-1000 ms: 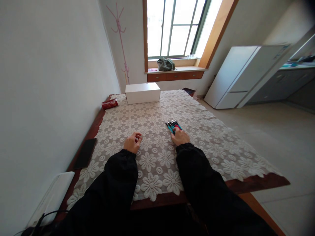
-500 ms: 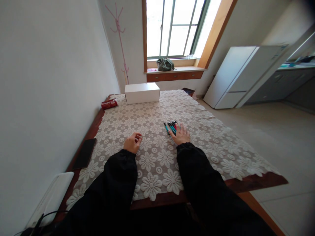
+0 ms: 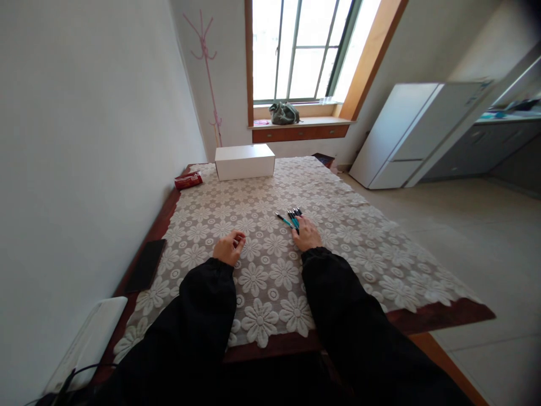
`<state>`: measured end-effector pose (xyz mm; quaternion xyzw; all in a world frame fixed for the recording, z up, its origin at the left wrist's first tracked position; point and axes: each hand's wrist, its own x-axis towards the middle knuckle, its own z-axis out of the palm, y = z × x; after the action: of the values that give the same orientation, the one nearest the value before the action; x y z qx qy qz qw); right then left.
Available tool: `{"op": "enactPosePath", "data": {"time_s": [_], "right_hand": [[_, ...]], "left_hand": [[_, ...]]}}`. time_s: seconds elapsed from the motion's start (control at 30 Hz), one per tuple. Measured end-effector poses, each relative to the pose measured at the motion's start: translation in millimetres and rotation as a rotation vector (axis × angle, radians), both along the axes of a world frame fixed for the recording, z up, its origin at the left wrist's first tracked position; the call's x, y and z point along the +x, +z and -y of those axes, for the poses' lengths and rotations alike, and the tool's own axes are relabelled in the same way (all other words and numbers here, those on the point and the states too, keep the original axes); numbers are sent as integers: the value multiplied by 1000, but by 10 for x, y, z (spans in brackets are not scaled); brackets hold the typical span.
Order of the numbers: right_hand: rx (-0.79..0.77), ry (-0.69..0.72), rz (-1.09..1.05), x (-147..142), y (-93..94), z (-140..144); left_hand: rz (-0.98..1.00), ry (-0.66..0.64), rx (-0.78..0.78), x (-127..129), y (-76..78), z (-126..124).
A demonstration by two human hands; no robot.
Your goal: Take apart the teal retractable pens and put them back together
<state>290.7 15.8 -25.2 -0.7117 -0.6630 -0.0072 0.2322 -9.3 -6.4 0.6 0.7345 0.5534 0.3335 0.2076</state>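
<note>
Several dark-tipped pens with teal barrels [image 3: 295,219] lie close together on the lace tablecloth. My right hand [image 3: 307,233] rests over their near ends, its fingers closed around them; those ends are hidden beneath it. One teal pen [image 3: 284,219] points out to the left, apart from the bunch at its tip and meeting the hand at its near end. To the left, my left hand [image 3: 229,247] lies low over the cloth with curled fingers, thumb close to the forefinger. Nothing shows in it.
A white box [image 3: 245,163] stands at the table's far end, with a red packet [image 3: 188,180] to its left. Along the left edge lie a black phone-like slab [image 3: 146,265] and a white device [image 3: 91,338] with a dark cable. The lace tablecloth [image 3: 262,276] covers most of the table.
My right hand has moved slightly left and drawn its fingers in over the pens. The leftmost pen has swung its tip to the left. My left hand is nearly unchanged.
</note>
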Motion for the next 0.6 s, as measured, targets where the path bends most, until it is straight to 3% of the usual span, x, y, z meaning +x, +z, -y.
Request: {"op": "enactPosePath", "data": {"time_s": [0.33, 0.53, 0.6], "right_hand": [[7, 157, -81, -57, 168, 32], [-62, -113, 65, -107, 121, 80], [-92, -106, 60, -98, 120, 82]], "left_hand": [[-31, -37, 12, 4, 26, 9], [-41, -56, -13, 4, 35, 10], [-45, -49, -14, 5, 36, 14]]}}
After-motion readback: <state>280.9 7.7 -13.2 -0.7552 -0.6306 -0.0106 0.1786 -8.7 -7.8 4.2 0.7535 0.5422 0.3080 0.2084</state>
